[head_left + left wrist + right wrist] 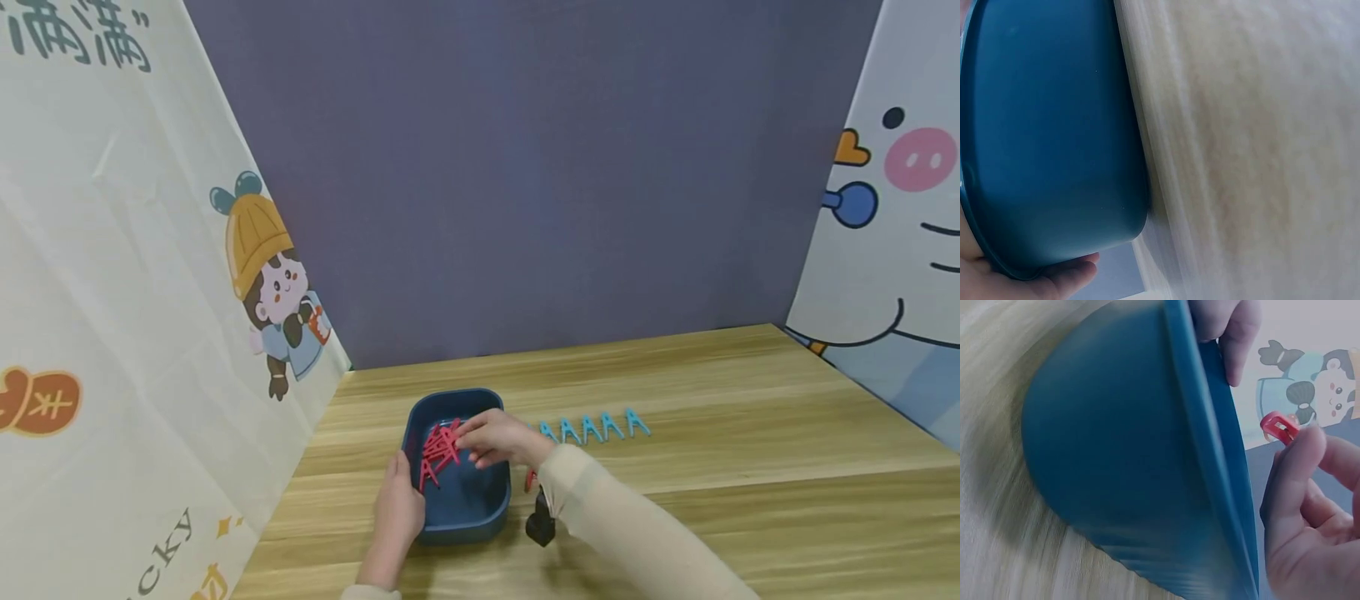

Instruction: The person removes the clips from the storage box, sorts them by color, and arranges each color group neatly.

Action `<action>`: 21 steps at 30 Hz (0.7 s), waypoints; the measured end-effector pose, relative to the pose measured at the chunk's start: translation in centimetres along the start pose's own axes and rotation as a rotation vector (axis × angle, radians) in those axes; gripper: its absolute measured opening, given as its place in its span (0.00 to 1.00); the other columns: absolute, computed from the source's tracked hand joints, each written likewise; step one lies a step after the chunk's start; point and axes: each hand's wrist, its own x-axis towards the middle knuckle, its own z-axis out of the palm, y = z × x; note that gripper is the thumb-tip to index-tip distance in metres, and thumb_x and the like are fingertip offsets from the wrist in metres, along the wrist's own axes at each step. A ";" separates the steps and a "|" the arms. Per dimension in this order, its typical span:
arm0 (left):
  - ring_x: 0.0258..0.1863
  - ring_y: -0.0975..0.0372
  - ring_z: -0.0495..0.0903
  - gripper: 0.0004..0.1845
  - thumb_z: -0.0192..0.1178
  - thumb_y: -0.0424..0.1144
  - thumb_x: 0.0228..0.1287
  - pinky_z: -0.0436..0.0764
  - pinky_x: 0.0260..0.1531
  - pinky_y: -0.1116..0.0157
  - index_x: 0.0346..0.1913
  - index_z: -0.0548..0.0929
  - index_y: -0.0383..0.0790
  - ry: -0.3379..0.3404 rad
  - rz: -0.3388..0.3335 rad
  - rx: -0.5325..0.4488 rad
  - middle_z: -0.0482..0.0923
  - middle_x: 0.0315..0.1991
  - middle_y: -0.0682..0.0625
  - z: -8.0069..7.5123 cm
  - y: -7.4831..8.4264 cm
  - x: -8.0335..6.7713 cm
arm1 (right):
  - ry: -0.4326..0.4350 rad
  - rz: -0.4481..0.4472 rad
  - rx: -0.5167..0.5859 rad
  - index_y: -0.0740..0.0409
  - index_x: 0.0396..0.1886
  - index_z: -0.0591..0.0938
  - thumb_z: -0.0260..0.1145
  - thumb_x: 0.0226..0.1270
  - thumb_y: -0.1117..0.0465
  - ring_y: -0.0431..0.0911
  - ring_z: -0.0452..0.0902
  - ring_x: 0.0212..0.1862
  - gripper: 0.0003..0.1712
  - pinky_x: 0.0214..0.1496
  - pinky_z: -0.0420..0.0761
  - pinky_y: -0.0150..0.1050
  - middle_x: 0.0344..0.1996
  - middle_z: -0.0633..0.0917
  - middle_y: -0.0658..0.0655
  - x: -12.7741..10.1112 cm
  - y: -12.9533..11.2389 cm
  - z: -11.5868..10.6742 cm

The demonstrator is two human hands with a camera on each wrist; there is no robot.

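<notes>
Because the left hand (397,508) sits nearest the camera, it is the plainest thing to read: its fingers and thumb curl over the near-left rim of the blue tub (480,508), and the left wrist view shows a fingertip under the tub's outer wall, so the hand grips it on the wooden table (712,500). The tub looks like thin moulded plastic, stiff but light, and probably slides easily on the smooth wood, which would make the rim the sensible place to hold it. Just beyond, the right hand (501,437) reaches over the tub's right side into the pile of red clips (438,450) lying in its far-left part; in the right wrist view the curled fingers (1294,481) pinch one red clip (1280,427) by its end. I judge the clips to be small, hard, sprung and very light, apt to tangle with one another, and best taken by the two handle ends. A dark wrist-worn device (540,523) hangs beneath the right sleeve, and a bit of red beside it is too small to identify. Farther back, a row of blue clips (592,428) stands on the table to the right of the tub, its left end hidden behind the right hand, so their count is uncertain. Both wrist views are blurred and filled by the tub's wall, hiding its contents.
</notes>
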 end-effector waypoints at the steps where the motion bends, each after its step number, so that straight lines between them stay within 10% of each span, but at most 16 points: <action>1: 0.57 0.39 0.65 0.30 0.51 0.21 0.53 0.67 0.55 0.47 0.61 0.60 0.16 -0.001 0.000 0.003 0.61 0.60 0.26 0.0 0.0 0.0 | 0.002 0.005 0.002 0.66 0.51 0.78 0.63 0.60 0.65 0.39 0.74 0.20 0.19 0.21 0.78 0.30 0.23 0.79 0.55 0.0 0.0 -0.1; 21: 0.59 0.39 0.63 0.29 0.50 0.22 0.55 0.65 0.57 0.47 0.62 0.59 0.16 -0.014 -0.013 -0.003 0.60 0.61 0.27 -0.1 0.2 -0.1 | 0.044 -0.023 -0.032 0.61 0.49 0.78 0.63 0.62 0.58 0.49 0.78 0.33 0.18 0.32 0.82 0.39 0.36 0.79 0.59 -1.2 -0.3 -3.0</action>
